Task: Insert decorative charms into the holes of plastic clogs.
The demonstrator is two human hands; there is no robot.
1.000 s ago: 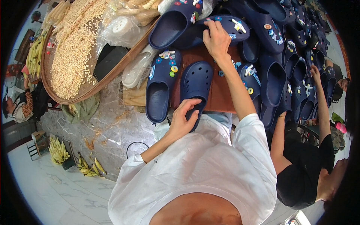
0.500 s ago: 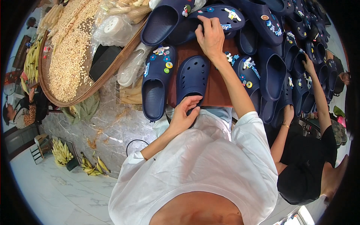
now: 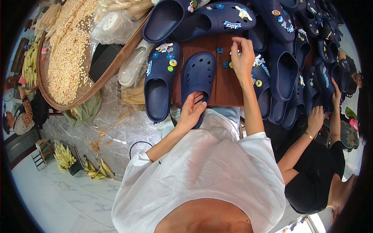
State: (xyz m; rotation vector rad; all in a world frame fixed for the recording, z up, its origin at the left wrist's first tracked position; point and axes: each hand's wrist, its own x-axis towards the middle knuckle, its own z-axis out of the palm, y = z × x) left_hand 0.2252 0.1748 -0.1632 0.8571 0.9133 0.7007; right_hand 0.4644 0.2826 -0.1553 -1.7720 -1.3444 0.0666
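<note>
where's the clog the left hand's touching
In the head view, the plain navy clog is just above centre, right of a charm-decorated clog, the left hand at its opening.

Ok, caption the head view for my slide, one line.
Left hand at the opening of a plain navy clog, right hand near blue flower charms on a brown tabletop.

The left hand [image 3: 192, 110] curls low; the right hand [image 3: 243, 60] reaches farther, fingers bent.
</note>
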